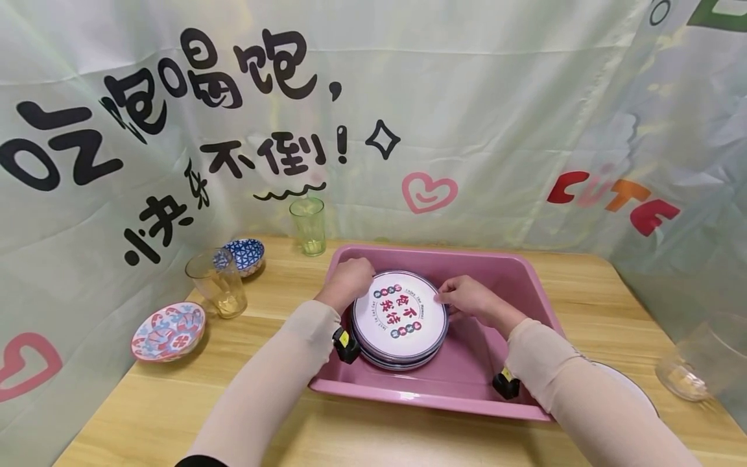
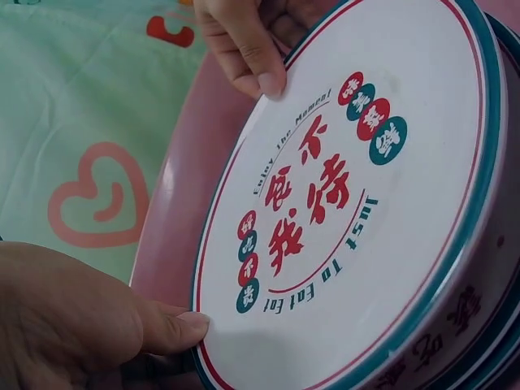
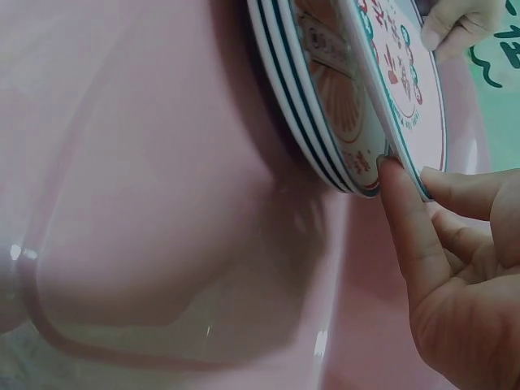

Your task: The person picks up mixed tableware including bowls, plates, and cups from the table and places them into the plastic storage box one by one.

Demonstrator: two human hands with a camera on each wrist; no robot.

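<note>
A white plate [image 1: 401, 318] with a dark rim and red and teal lettering lies uppermost over a stack of similar plates [image 3: 296, 97] inside a pink basin [image 1: 432, 401]. My left hand [image 1: 349, 280] holds this plate at its far left edge, thumb on the rim. At the opposite edge my right hand [image 1: 471, 299] pinches the rim between thumb and finger. In the right wrist view the upper plate tilts apart from the stack, and a patterned face shows in the gap. The stack stands at the basin's left side.
On the wooden table left of the basin are a patterned red-and-blue dish [image 1: 169, 332], an amber glass [image 1: 220, 285], a blue bowl [image 1: 249, 254] and a green glass [image 1: 309, 227]. To the right, a plate [image 1: 633, 384] shows partly behind my forearm, near a clear glass [image 1: 688, 370].
</note>
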